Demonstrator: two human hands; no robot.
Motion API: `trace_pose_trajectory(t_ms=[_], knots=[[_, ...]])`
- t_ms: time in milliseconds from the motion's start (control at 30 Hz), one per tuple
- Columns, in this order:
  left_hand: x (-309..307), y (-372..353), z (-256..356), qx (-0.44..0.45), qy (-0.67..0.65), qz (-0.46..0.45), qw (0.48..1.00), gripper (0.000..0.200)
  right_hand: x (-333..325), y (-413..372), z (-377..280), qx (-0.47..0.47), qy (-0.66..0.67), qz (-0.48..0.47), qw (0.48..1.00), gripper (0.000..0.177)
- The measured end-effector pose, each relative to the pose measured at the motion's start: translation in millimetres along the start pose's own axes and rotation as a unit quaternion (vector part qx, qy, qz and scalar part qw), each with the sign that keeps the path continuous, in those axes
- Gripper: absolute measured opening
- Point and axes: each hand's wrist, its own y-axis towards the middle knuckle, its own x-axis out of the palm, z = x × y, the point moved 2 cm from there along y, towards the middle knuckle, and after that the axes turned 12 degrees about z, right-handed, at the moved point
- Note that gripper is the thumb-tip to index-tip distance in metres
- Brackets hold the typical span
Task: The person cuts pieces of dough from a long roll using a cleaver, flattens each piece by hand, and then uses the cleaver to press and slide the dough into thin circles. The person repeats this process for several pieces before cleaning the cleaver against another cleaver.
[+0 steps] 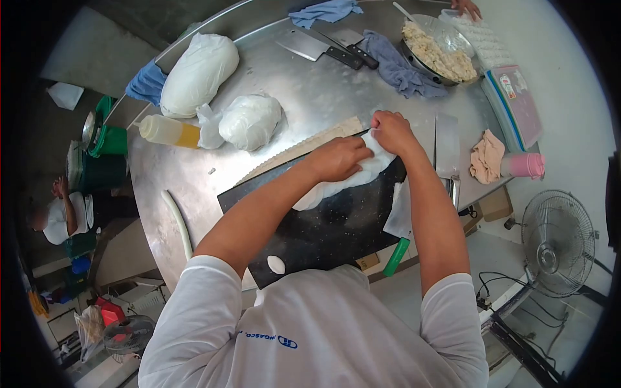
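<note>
My right hand (392,131) pinches the upper right end of a row of thin, white dough wrappers (346,183), which overlap along a black speckled board (336,229). My left hand (341,159) has its fingers curled over the middle of the same row; its fingertips are partly hidden. Behind the board's far edge runs a pale strip with a scalloped edge (297,152). A small white dough piece (276,264) sits on the board's near left corner. At the board's right edge, a broad-bladed knife with a green handle (396,257) lies partly beneath my right forearm.
On the steel table (155,174) are a dough rope (178,223), an oil bottle (169,132), wrapped white bundles (251,121), cleavers (323,48), blue cloths (404,64) and a bowl of filling (440,52). A fan (557,242) stands right. Another person's hand (467,8) shows at the top.
</note>
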Motion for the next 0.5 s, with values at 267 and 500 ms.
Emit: trace_pose_trajectory(t_ms=[267,500], knots=[[-20,-7,6,-0.008,0.021,-0.11,0.994,0.027,2,-2,7,-0.076,0.036,-0.001,0.996,0.02],[-23,-52,10,-0.061,0.067,-0.004,0.996,0.026,-1,-10,-2,-0.125,0.008,-0.029,0.992,0.021]])
